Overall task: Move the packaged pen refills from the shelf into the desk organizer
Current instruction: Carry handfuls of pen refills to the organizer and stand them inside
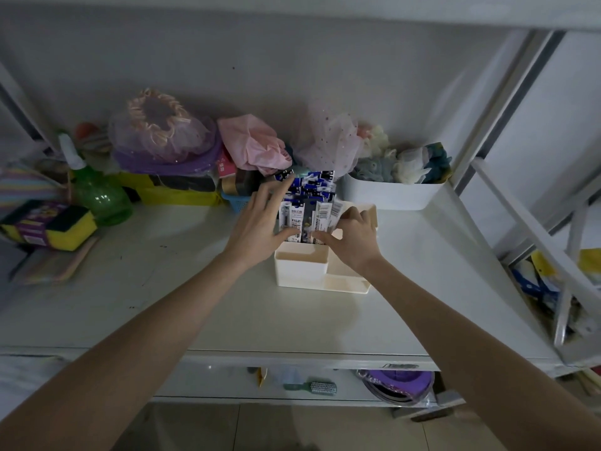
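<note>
Our two bare forearms enter from the lower corners and converge on a white desk organizer (pixel 300 266) standing on the white shelf (pixel 169 288). Our left hand (pixel 257 227) lies against the left side of the packaged pen refills (pixel 307 203); its fingers (pixel 276 190) are spread and nearly straight, reaching up along the packs, with the thumb pressed at their lower front edge. Our right hand (pixel 353 237) meets the same bundle from the right, its fingers (pixel 349 214) curled and pinching the packs where the barcode labels show. The refills stand upright between both sets of fingers, their lower ends inside the tall rear compartment of the organizer, their blue-and-white printed tops rising well above its rim. Just below our fingers the front left compartment and the lower tray beside it are visible.

Left of our left fingers stand a green spray bottle (pixel 97 193) and a yellow sponge pack (pixel 48 227). Beyond the fingers, a purple shower cap (pixel 162 135) and pink fabric (pixel 257 144) rest against the back wall. Right of our right fingers, a white bin (pixel 390 195) holds bath puffs (pixel 406 161). On the lower shelf beneath our forearms lies a hairbrush (pixel 317 388).
</note>
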